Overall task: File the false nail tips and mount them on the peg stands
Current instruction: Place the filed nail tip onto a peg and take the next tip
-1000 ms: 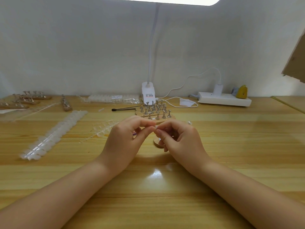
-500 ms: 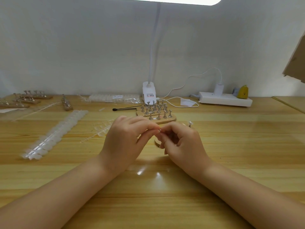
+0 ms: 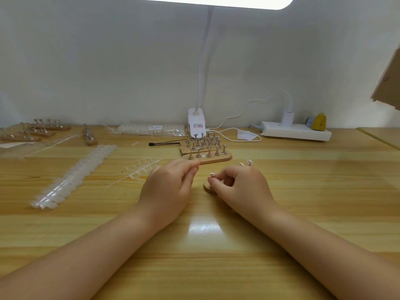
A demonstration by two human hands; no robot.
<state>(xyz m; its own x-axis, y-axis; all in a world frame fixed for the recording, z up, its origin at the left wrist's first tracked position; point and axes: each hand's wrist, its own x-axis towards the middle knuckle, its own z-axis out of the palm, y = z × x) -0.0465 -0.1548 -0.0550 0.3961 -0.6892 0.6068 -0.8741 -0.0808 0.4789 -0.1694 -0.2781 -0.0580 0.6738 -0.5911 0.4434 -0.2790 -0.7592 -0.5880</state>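
Note:
My left hand (image 3: 171, 187) hovers over the table with its fingers curled and the thumb pressed to the index fingertip; anything pinched there is hidden. A small gap to its right, my right hand (image 3: 240, 187) curls over a small wooden peg stand (image 3: 207, 187) and holds it, the fingertips right beside a pale-topped peg (image 3: 211, 174). Another peg (image 3: 250, 162) sticks up beyond the knuckles. Just behind both hands sits a cluster of wooden peg stands (image 3: 205, 148) with several metal pegs. A short strip of clear nail tips (image 3: 140, 167) lies left of my left hand.
Long strips of nail tips (image 3: 75, 174) run diagonally at the left. More peg stands (image 3: 43, 128) sit at the far left back. A bag of nail tips (image 3: 149, 128), a black tool (image 3: 164, 144), a lamp base (image 3: 195, 122) and a power strip (image 3: 296, 133) line the wall.
My two hands were touching at the fingertips; they have now drawn apart, the left hand moving left and away from the peg stand.

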